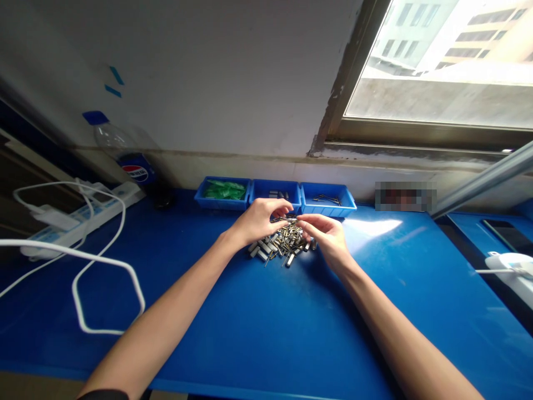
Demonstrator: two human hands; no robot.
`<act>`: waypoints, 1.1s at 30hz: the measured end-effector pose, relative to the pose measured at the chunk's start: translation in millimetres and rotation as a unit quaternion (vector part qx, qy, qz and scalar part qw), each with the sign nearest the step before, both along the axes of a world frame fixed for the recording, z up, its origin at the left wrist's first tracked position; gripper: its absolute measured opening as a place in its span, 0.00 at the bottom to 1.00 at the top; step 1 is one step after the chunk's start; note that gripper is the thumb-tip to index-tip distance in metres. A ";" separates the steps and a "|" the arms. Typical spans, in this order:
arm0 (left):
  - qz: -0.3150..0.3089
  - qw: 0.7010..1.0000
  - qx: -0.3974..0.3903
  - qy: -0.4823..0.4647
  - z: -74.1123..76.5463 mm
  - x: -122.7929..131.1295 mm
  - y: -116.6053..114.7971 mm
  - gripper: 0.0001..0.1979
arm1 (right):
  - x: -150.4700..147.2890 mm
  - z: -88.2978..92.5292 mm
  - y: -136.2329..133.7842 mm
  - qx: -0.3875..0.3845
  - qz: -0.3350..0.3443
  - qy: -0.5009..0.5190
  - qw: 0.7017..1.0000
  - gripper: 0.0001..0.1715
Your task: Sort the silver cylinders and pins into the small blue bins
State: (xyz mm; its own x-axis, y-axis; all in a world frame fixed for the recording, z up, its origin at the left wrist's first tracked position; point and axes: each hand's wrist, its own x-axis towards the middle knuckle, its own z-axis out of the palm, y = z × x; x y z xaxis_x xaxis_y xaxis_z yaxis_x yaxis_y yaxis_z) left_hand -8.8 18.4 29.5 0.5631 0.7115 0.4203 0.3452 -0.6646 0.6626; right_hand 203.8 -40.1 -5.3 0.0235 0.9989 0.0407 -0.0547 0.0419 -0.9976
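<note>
A pile of silvery metal spacers and brass-toned screws or pins (287,241) lies on the blue table under both hands. My left hand (260,219) is over the pile's left side, its thumb and fingers curved and apart with nothing visible between them. Across from it, my right hand (327,233) has thumb and index finger pinched at a small metal part (292,219), whose exact kind is too small to tell. Behind the hands stand three blue bins: the left bin (222,206) holds green pieces, the middle bin (275,185) grey spacers, the right bin (333,211) a few screws.
At the left are a cola bottle (135,166), a white power strip (89,219) and a looping white cable (74,289). A wall and a window frame (375,133) rise behind the table (250,328). On the right lie a phone (510,234) and another white power strip (516,278).
</note>
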 end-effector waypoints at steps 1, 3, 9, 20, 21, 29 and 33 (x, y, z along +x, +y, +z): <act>0.012 1.000 -0.005 0.021 -1.4 -2.1 1.6 0.15 | 0.5 0.2 0.2 0.005 -0.012 -0.001 1.000 0.19; 0.036 0.997 -0.014 0.067 -4.7 -6.4 4.7 0.17 | 1.6 1.0 0.9 0.027 -0.048 -0.001 0.998 0.18; 0.065 0.976 0.016 0.207 -11.1 -9.6 6.4 0.17 | 4.6 1.5 3.8 0.106 -0.127 -0.014 0.986 0.26; 0.097 0.955 0.081 0.267 -16.2 -8.2 6.6 0.16 | 1.6 0.9 1.6 0.078 -0.085 -0.019 0.993 0.19; 0.095 0.955 0.083 0.268 -16.0 -8.3 6.4 0.17 | 1.6 1.3 1.4 0.076 -0.083 -0.018 0.993 0.19; 0.085 0.956 0.096 0.265 -14.8 -5.4 3.6 0.17 | 1.3 3.8 0.5 0.073 -0.076 -0.017 0.994 0.18; 0.076 0.970 0.105 0.206 -12.6 -4.2 3.3 0.17 | 0.7 2.3 1.2 0.075 -0.074 -0.008 0.994 0.16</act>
State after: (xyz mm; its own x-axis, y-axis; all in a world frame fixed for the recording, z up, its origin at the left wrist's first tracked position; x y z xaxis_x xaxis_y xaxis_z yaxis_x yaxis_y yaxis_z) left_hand -12.9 21.8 16.9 0.6089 0.7231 0.3261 0.6572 -0.6901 0.3031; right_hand 204.5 -38.9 -3.0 0.1679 0.9674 0.1898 -0.0205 0.1959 -0.9804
